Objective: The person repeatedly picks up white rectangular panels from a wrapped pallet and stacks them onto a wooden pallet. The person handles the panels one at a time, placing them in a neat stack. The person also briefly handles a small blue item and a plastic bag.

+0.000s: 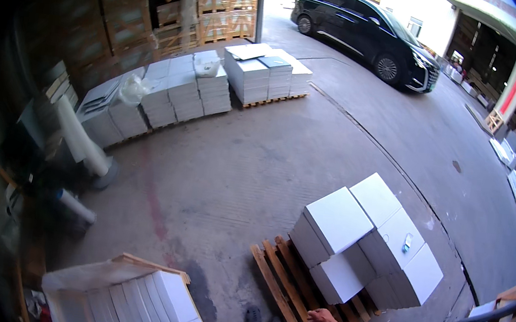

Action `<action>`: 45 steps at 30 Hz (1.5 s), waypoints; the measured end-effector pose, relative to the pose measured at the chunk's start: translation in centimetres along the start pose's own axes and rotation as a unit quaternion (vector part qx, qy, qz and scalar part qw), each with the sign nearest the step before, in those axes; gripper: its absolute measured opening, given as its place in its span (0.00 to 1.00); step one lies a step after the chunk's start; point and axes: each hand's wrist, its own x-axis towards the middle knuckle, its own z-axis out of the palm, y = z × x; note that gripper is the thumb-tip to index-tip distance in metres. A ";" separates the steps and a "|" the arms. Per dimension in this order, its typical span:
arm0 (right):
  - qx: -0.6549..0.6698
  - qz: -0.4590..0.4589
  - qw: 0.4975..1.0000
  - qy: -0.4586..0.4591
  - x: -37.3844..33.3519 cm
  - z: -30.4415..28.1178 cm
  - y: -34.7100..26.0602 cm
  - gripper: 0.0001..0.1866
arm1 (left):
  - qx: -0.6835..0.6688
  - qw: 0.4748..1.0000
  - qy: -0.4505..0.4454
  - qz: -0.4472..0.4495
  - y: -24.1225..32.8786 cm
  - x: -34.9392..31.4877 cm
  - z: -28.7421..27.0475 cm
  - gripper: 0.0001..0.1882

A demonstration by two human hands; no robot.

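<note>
My right hand (321, 319) hangs over the near edge of a wooden pallet (276, 273), its fingers loosely apart and nothing visible in them. Just beyond it, white tile-like slabs stand in stacks (344, 271) on the pallet, at uneven heights. A small white and teal object (408, 242) lies on top of one of the taller stacks (383, 241). To the lower left, a wooden crate (152, 262) holds a row of white slabs (170, 295) standing on edge. My left hand is out of view.
More slab stacks (176, 90) on pallets line the far left, below piled wooden crates (229, 3). A tall white roll (80, 136) leans at the left. A black van (363, 35) is parked far off. Wooden framing (502, 320) stands at the right edge.
</note>
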 end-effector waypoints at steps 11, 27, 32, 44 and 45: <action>-0.232 0.038 0.948 0.215 -9.5 -3.7 6.9 0.20 | -0.033 0.994 0.103 0.008 -7.6 -5.5 -1.7 0.16; -0.161 -0.043 0.949 0.267 -9.2 1.0 7.3 0.25 | 0.325 0.760 0.445 0.344 28.5 4.1 -18.3 0.24; -0.117 0.015 0.941 0.318 -10.0 6.3 13.2 0.23 | 0.405 0.614 0.466 0.492 43.7 7.2 -21.8 0.23; 0.028 0.098 0.902 0.419 -14.0 14.2 29.0 0.23 | 0.541 0.727 0.192 0.376 50.3 16.6 -26.1 0.30; 0.048 0.096 0.898 0.426 -14.2 14.8 30.0 0.23 | 0.526 0.747 0.175 0.366 50.6 16.4 -25.9 0.30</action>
